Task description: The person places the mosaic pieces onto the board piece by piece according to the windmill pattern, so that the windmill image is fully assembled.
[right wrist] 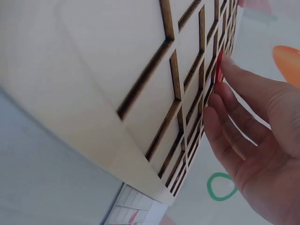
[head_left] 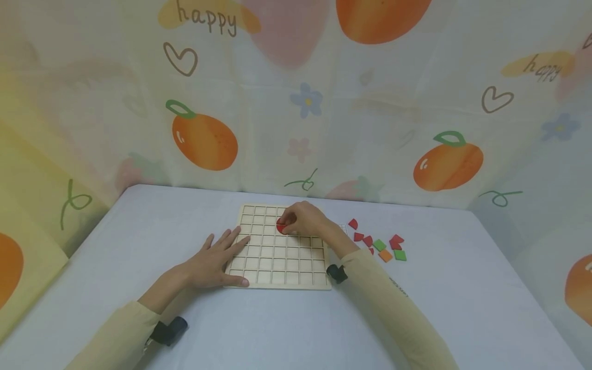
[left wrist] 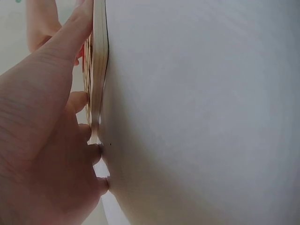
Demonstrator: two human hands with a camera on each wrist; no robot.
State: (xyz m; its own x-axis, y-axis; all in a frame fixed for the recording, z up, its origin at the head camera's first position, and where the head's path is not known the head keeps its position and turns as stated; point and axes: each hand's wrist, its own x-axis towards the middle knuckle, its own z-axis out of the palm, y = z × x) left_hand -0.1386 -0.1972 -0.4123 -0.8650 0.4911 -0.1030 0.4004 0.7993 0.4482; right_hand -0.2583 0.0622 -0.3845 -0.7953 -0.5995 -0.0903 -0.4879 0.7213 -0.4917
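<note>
A light wooden board [head_left: 278,263] divided into square cells by raised strips lies flat on the white table. My left hand [head_left: 210,264] rests with spread fingers along its left edge, the thumb at the near left corner. Over the upper middle of the grid, my right hand [head_left: 305,220] pinches a flat red piece [right wrist: 219,68] between thumb and fingers, right at the cells. Fingers hide part of this piece in the head view. Seen from the left wrist, the left thumb and fingers lie along the board's side [left wrist: 100,51].
Right of the board lie several loose red pieces [head_left: 367,240], green squares [head_left: 400,255] and an orange square [head_left: 385,255]. A sheet with a printed grid [right wrist: 133,202] lies beside the board, partly hidden by the right arm in the head view. A patterned cloth [head_left: 296,128] hangs behind the table.
</note>
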